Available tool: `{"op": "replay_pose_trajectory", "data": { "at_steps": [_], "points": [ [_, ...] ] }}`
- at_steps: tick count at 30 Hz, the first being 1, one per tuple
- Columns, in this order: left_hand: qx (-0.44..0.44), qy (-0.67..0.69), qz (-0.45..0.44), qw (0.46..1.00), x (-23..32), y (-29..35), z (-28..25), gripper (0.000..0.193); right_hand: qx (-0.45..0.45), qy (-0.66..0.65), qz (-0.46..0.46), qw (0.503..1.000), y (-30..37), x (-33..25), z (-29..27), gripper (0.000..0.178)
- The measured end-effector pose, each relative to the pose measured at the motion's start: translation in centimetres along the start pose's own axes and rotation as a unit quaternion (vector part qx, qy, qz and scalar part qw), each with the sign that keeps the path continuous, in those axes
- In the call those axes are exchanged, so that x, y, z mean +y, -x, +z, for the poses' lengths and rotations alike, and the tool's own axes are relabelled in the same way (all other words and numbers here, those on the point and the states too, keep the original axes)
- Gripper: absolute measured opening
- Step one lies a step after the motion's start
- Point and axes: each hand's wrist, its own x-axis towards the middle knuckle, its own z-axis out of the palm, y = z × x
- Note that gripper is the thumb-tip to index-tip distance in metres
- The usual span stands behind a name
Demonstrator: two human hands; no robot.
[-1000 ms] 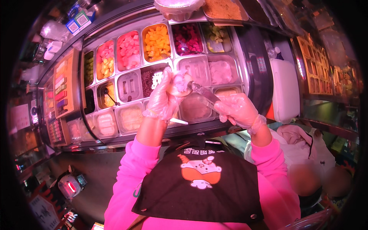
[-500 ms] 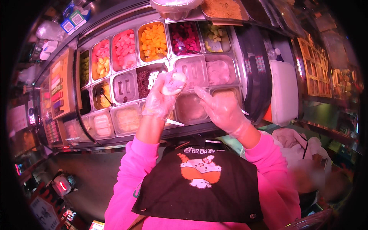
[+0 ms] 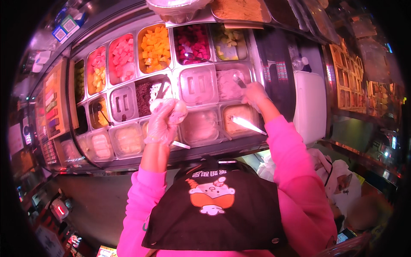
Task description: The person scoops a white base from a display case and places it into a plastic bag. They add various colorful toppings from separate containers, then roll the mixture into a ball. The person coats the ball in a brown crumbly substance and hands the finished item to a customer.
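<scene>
My left hand point(image 3: 161, 127), in a clear plastic glove, is closed around a pale, soft, dough-like piece point(image 3: 178, 112) with a rounded edge. It is held above the front tubs, close to a tub of dark red grains and white bits point(image 3: 145, 95). My right hand point(image 3: 256, 96), also gloved, grips a spatula point(image 3: 239, 81) by its handle. The spatula's blade rests in or just over a tub of pale pinkish paste point(image 3: 227, 88). Below that hand, a white-handled utensil point(image 3: 248, 124) lies across a tub of cream-coloured filling point(image 3: 233, 116).
Along the back stand tubs of orange fruit cubes point(image 3: 154, 48), pink cubes point(image 3: 121, 58) and magenta cubes point(image 3: 192, 45). A lidded tub point(image 3: 198, 85) sits between my hands. To the right is a long white container point(image 3: 309, 107); a plastic-covered bowl point(image 3: 177, 9) stands at the far edge.
My right hand has moved away from the left one, right and back to the pale paste tub, and has taken hold of a spatula. My left hand still holds the pale piece, slightly lower.
</scene>
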Motion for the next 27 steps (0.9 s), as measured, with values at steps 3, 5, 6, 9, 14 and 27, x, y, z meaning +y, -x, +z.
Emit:
{"op": "replay_pose_trajectory", "data": {
  "at_steps": [3, 5, 6, 9, 14, 27],
  "points": [
    [0.024, -0.023, 0.006, 0.999, -0.6, -0.2, -1.0, 0.027, 0.026, 0.067, 0.06, 0.996, -4.4, 0.0, 0.5, 0.019],
    [0.013, 0.023, -0.027, 0.999, -0.8, -0.2, -1.9, 0.013, 0.011, 0.078, 0.059, 0.995, -5.9, -0.5, 0.4, 0.013],
    [0.009, 0.046, -0.044, 0.998, -0.8, -0.3, -2.3, 0.03, 0.003, 0.084, 0.059, 0.995, -6.4, -0.7, 0.4, 0.009],
    [0.01, -0.026, -0.005, 1.0, -1.7, -0.1, -2.7, 0.013, -0.038, 0.081, 0.076, 0.993, -8.0, -1.2, 0.1, 0.011],
    [-0.062, -0.114, 0.032, 0.991, -3.2, 0.3, -1.3, 0.022, -0.1, -0.061, 0.021, 0.993, -11.0, 1.2, -0.1, 0.004],
    [-0.111, 0.052, -0.058, 0.991, -4.5, 0.9, 1.3, 0.063, -0.118, -0.426, 0.021, 0.897, -4.7, 2.2, 2.4, 0.007]
  ]
}}
